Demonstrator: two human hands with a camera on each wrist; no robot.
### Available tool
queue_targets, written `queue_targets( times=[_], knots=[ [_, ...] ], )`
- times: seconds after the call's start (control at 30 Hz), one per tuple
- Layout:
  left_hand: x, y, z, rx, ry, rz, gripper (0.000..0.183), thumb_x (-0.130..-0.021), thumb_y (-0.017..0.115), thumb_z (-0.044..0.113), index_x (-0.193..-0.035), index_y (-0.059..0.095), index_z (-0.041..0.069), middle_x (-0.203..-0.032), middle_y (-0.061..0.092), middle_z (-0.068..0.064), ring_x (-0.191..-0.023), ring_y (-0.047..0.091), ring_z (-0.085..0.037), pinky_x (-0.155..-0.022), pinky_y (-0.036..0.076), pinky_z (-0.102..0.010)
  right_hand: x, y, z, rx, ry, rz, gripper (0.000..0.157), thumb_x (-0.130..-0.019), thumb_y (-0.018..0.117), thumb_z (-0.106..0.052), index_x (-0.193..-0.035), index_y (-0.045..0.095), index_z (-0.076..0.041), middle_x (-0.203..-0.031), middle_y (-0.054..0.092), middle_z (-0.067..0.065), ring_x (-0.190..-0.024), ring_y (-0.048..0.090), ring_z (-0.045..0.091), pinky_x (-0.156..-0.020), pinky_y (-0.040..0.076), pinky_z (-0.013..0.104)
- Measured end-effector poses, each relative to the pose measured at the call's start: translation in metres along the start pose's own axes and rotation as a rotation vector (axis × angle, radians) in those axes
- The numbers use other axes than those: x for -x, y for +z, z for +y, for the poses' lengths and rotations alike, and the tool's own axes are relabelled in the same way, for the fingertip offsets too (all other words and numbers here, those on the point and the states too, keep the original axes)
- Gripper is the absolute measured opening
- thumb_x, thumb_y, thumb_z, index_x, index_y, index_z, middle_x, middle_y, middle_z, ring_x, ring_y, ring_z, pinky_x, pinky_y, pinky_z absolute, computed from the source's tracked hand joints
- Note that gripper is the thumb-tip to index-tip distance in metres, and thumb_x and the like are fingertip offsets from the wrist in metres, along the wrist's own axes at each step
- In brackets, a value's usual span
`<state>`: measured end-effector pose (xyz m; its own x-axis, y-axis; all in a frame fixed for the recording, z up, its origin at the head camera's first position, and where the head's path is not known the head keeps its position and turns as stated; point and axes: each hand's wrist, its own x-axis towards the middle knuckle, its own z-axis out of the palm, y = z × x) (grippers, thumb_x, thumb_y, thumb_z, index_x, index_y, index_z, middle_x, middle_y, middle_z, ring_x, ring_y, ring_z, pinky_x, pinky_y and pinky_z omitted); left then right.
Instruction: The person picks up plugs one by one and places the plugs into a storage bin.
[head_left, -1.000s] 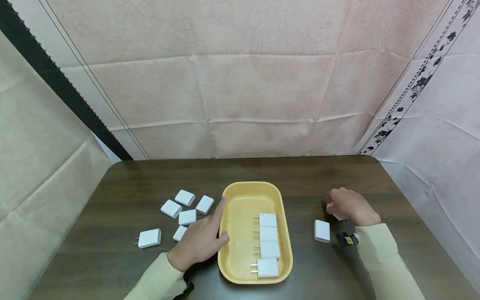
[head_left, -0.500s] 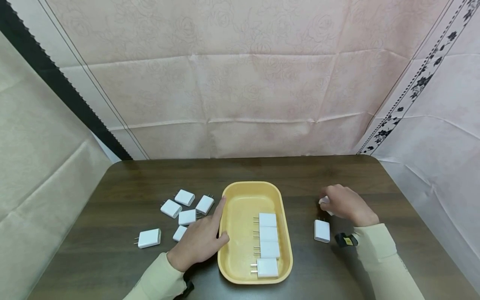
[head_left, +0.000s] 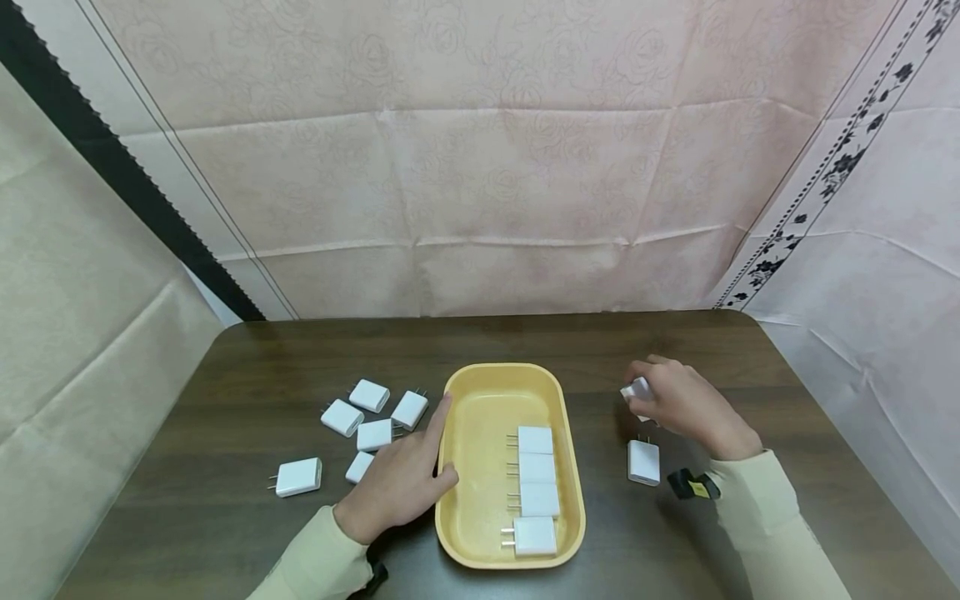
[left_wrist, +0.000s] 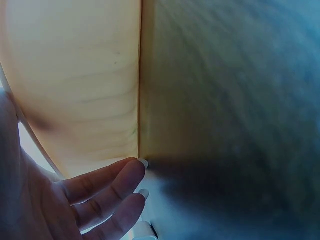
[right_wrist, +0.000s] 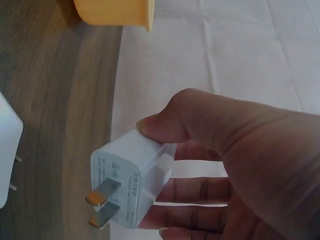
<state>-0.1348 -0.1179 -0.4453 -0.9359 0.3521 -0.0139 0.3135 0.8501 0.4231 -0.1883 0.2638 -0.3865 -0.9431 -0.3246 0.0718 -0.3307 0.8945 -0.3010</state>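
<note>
Between thumb and fingers, my right hand (head_left: 693,406) pinches a white charger plug (right_wrist: 132,172), held above the table's right side; its two metal prongs show in the right wrist view. Below that hand lies another white charger plug (head_left: 643,462). My left hand (head_left: 401,479) lies along the left rim of the yellow tray (head_left: 480,392), index finger extended and touching the rim. Inside the tray, several white charger plugs (head_left: 536,467) form a column on the right, prongs pointing left. The left wrist view shows the left fingers (left_wrist: 107,192) fairly straight by the tray wall.
Left of the tray, several white charger plugs (head_left: 342,417) lie loosely grouped, some partly behind the left hand. One more charger plug (head_left: 298,477) sits apart, farther left. The dark wooden table (head_left: 300,358) ends at a pale patterned cloth (head_left: 517,183).
My right hand has lifted its charger plug and moved left and away from me, turning so that more of the plug shows. The left hand and tray have stayed still.
</note>
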Motion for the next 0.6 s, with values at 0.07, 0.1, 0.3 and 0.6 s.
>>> queue_targets(
  times=[0.07, 0.1, 0.3, 0.6],
  knots=[
    [0.000, 0.000, 0.000, -0.002, 0.001, 0.001, 0.092, -0.086, 0.057, 0.032, -0.164, 0.010, 0.016, -0.071, 0.050, 0.011, -0.063, 0.048, -0.003, -0.055, 0.038, -0.024, 0.001, -0.001, -0.003, -0.002, -0.011, 0.016, 0.017, -0.084, 0.072, -0.011, -0.101, 0.071, -0.005, -0.097, 0.067, 0.012, -0.081, 0.066, 0.025, -0.067, 0.058, 0.042],
    [0.000, 0.000, 0.000, -0.003, 0.001, 0.002, 0.092, -0.086, 0.057, 0.032, -0.164, 0.010, 0.016, -0.071, 0.050, 0.011, -0.062, 0.048, -0.003, -0.055, 0.038, -0.024, 0.001, -0.002, -0.004, -0.002, -0.017, 0.021, 0.017, -0.085, 0.072, -0.011, -0.101, 0.071, -0.006, -0.097, 0.067, 0.011, -0.080, 0.066, 0.024, -0.067, 0.058, 0.043],
    [0.000, 0.001, -0.001, 0.000, 0.008, 0.008, 0.093, -0.086, 0.057, 0.031, -0.165, 0.010, 0.016, -0.071, 0.050, 0.010, -0.062, 0.048, -0.003, -0.055, 0.038, -0.024, 0.003, -0.004, -0.011, 0.016, -0.057, 0.062, 0.020, -0.084, 0.073, -0.011, -0.104, 0.071, -0.007, -0.095, 0.066, 0.008, -0.080, 0.067, 0.022, -0.072, 0.059, 0.046],
    [0.000, 0.001, 0.000, -0.001, 0.000, 0.000, 0.092, -0.087, 0.056, 0.032, -0.165, 0.009, 0.017, -0.072, 0.050, 0.011, -0.064, 0.049, -0.003, -0.056, 0.039, -0.024, 0.007, -0.006, -0.019, 0.019, -0.046, 0.050, 0.024, -0.085, 0.076, -0.014, -0.108, 0.073, -0.010, -0.099, 0.063, 0.008, -0.077, 0.066, 0.018, -0.071, 0.059, 0.042]
  ],
)
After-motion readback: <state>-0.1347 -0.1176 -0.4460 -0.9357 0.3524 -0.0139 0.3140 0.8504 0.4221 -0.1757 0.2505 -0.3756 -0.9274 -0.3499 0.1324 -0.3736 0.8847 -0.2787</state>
